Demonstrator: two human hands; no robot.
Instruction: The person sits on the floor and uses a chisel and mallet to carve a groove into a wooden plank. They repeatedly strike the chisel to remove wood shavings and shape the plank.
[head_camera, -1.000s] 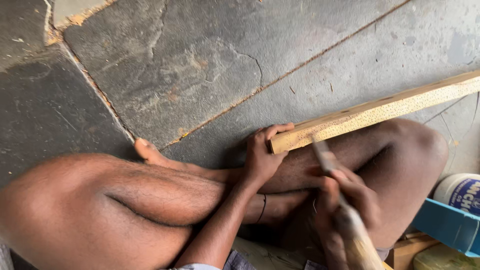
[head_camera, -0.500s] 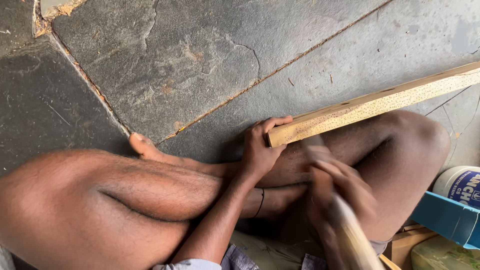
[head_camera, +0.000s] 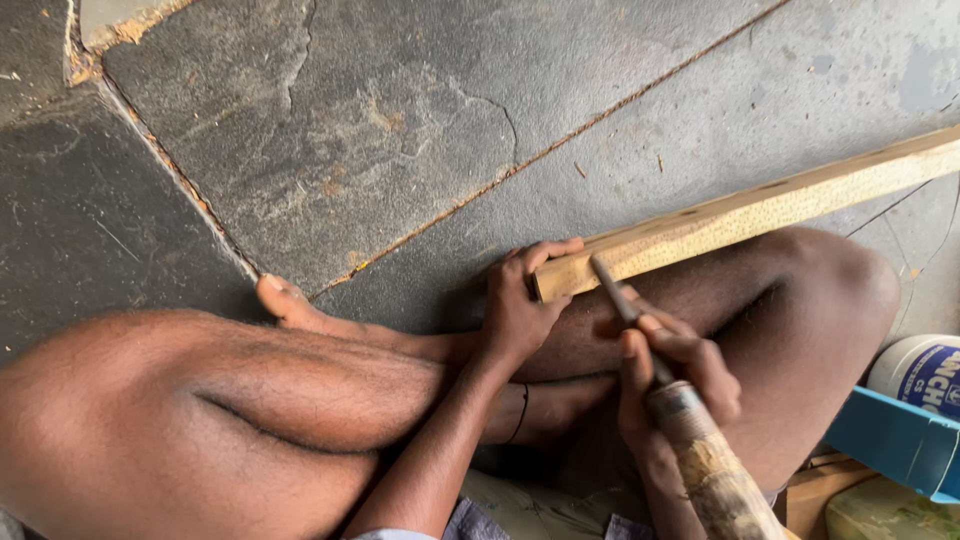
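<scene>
Head view: chisel (head_camera: 640, 340) tip has returned onto wooden strip (head_camera: 760, 210).

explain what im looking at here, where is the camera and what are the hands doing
There is no machine here: a person sits on a stone floor, and the single camera is worn on their head, looking down past their bare legs. The left hand grips the near end of a long wooden strip that rests across the right thigh and runs off to the right edge. The right hand holds a chisel-like tool with a worn wooden handle and a thin metal shaft, its tip set against the strip close to the left hand's fingers. At the lower right sit a white tub with a blue label and a blue box. The floor is grey slabs with cracked joints and small chips of wood.
</scene>
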